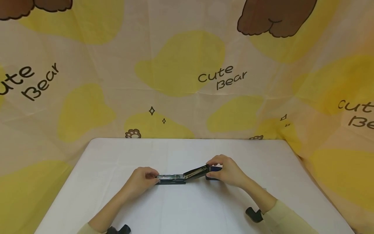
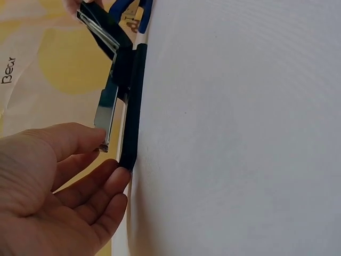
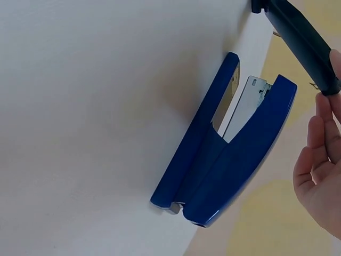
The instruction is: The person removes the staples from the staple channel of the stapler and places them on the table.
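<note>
A black stapler (image 1: 171, 179) stands on the white table, its top cover swung up and back to the right so the metal staple channel shows. My left hand (image 1: 141, 179) holds its left end. In the left wrist view the thumb is on the metal magazine (image 2: 106, 114) and the fingertips touch the end of the black base (image 2: 133, 117). My right hand (image 1: 230, 170) pinches the raised end of the cover (image 3: 303, 45) between thumb and fingers. Close behind that hand lies a blue stapler (image 3: 240, 154), partly hidden by it in the head view.
The white table (image 1: 131, 152) has rounded far corners and meets a yellow-patterned cloth (image 1: 175, 65) behind it. A dark camera mount (image 1: 254, 214) sits at the right wrist, and another dark mount (image 1: 124, 229) at the left wrist.
</note>
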{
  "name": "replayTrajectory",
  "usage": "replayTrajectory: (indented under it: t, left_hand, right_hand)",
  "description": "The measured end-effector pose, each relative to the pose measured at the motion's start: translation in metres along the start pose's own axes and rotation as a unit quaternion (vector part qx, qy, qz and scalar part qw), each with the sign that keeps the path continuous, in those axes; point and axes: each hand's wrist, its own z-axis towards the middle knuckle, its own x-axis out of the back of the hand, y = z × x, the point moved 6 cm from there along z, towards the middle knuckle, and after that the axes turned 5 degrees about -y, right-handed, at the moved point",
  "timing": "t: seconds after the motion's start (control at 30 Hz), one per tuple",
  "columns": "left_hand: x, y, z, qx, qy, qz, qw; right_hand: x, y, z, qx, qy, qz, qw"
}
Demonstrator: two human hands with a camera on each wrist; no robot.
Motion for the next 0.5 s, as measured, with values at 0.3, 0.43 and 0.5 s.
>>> replayTrajectory:
  t: [0.3,0.43,0.5]
  left_hand:
    - [0.004,-0.001,0.011,-0.013,0.031,0.016,0.9993]
    - [0.006,-0.002,0.016,-0.016,0.04,0.022,0.9989]
    - [0.006,-0.002,0.019,-0.013,0.041,0.021,0.9989]
  right_hand:
    - [0.0,0.004,0.014,-0.006,0.002,0.022,1.0]
    - [0.001,0.007,0.019,-0.011,0.003,0.027,1.0]
    - [0.001,0.008,0.02,-0.016,0.003,0.029,0.999]
